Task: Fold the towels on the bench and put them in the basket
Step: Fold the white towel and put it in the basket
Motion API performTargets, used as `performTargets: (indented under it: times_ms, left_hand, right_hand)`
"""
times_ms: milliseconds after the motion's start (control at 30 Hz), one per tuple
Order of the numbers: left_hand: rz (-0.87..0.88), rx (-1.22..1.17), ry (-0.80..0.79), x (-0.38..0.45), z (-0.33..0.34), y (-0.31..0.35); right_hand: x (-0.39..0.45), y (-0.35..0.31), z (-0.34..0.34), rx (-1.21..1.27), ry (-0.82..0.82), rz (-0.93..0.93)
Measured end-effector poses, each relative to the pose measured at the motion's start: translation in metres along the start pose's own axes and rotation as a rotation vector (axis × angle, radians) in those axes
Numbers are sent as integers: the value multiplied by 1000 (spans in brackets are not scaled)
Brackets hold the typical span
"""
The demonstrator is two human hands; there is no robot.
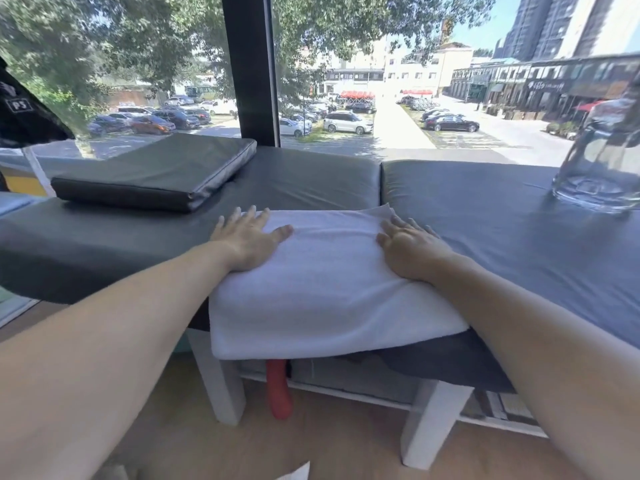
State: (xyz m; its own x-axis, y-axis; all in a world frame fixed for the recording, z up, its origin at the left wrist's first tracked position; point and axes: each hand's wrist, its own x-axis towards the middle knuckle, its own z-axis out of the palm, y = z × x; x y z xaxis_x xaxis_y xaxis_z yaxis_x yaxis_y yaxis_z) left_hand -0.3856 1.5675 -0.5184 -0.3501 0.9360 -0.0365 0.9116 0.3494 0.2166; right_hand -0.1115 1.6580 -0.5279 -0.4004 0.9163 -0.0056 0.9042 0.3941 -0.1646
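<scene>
A white towel (pixel 322 282), folded into a thick rectangle, lies on the dark padded bench (pixel 502 230) with its near edge hanging over the front. My left hand (pixel 247 242) presses flat on the towel's left side, fingers straight and spread. My right hand (pixel 410 247) lies flat on the towel's right side, fingers pointing toward the window. No basket is in view.
A loose dark cushion (pixel 156 171) sits on the bench at the back left. A clear glass jar (pixel 602 157) stands at the far right by the window. White bench legs (pixel 429 420) and a red object (pixel 278 389) show below. A black bag (pixel 24 109) hangs at the left.
</scene>
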Motion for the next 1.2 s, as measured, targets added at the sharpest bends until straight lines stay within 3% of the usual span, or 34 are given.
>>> performTargets:
  times_ms: [67,200,233,300,367,467,600,667,767,900,1033,1200]
  left_hand:
    - [37,-24,159,-4,5,0]
    - [353,-83,826,-35,0,4]
    - [402,-151,837,-49,-5,10]
    - [466,-287,633,-78,-6,24]
    - [528,-256,405,-99,11,34]
    - [485,-15,215,-108,40,39]
    - [459,19,225,-105,47,35]
    - [526,24,320,-110,49,33]
    - [670,51,453,-115,53,29]
    - [798,157,492,-131,63,43]
    - [737,328,428,-135,82,55]
    - [694,288,391,-133,82,57]
  right_hand:
    - [-6,9,-1,37,-11,41]
    - [-30,14,-9,153,90,49]
    - [-38,12,-11,183,140,26]
    - [-57,0,-20,158,215,-113]
    - [-78,-16,-22,117,235,-252]
    - [-95,-26,-9,44,57,-306]
    - [-113,-7,-14,-51,-194,-244]
    - [-127,1,-23,-40,-234,-249]
    - [-150,-1,-25,-145,-193,-242]
    - [-163,-4,-23,-224,-64,-262]
    - [-165,4,-34,-343,150,-299]
    - [-175,7,-46,-349,184,-389]
